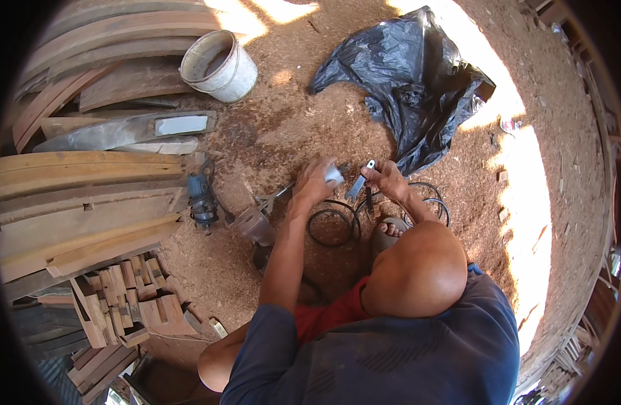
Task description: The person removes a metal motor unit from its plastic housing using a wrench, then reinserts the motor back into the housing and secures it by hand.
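Note:
My left hand (pixel 314 179) is closed around a short silver cylinder (pixel 333 176) with a dark part at its far end; its kind I cannot make out. Just to the right, my right hand (pixel 387 179) pinches a flat metal wrench (pixel 360 183), its open jaw pointing down and left toward the cylinder. The wrench and the cylinder are apart. Below both hands a black cord (pixel 334 223) lies in loops on the ground. By my left forearm sits a clear brownish plastic piece (pixel 255 226), with a thin metal part beside it, partly hidden by the arm.
A blue power tool (pixel 201 201) stands beside stacked curved boards (pixel 88 179) on the left. Small wood blocks (pixel 121 297) are piled below them. A grey bucket (pixel 223 71) stands at the far left, and a black plastic sheet (pixel 412 81) lies ahead on the sawdust-covered ground.

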`<state>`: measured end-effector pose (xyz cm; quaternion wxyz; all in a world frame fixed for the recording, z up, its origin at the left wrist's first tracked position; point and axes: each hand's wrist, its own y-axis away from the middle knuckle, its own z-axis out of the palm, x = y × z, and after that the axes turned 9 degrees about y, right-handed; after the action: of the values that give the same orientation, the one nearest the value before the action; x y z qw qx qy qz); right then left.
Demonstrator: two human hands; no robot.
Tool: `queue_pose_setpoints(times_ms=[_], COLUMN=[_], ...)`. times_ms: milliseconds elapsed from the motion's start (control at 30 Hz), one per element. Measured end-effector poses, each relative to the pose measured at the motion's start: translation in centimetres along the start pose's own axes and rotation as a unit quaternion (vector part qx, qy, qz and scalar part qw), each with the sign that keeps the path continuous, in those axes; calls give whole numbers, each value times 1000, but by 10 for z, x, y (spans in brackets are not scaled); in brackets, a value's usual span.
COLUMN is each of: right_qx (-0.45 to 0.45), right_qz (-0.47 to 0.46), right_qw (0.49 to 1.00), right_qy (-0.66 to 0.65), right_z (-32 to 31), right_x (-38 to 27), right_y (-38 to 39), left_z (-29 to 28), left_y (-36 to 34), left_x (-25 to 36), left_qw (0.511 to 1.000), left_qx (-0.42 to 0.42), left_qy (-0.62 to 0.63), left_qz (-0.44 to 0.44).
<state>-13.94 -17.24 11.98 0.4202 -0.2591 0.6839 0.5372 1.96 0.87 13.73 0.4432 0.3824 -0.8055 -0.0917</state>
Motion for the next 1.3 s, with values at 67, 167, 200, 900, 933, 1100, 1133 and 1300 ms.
queue_pose_setpoints(times_ms=[67,167,200,900,933,1100,1133,1300], right_qx=[-6,12,23,66,51,25,31,99], right_qz=[18,36,40,-95,-92,-69,-80,-103], right_qw=[998,990,988,905,890,861,856,849], right_qy=[-68,-132,-147,410,444,503,510,508], right_z=[1,2,2,38,43,55,55,57], right_x=[0,-5,-7,-15,-8,6,5,-3], right_y=[1,4,6,32,31,24,22,14], left_z=[2,5,8,4,4,2,1,2], left_y=[3,4,2,1,0,-7,-9,-19], left_x=[6,5,-1,1,0,11,13,15], left_qw=[1000,998,997,999,999,998,997,989], left_qx=[5,19,32,-17,-15,-40,-48,-90], left_qy=[-16,-37,-37,-29,-30,-51,-56,-105], left_qz=[26,51,57,-27,-23,-24,-32,-62])
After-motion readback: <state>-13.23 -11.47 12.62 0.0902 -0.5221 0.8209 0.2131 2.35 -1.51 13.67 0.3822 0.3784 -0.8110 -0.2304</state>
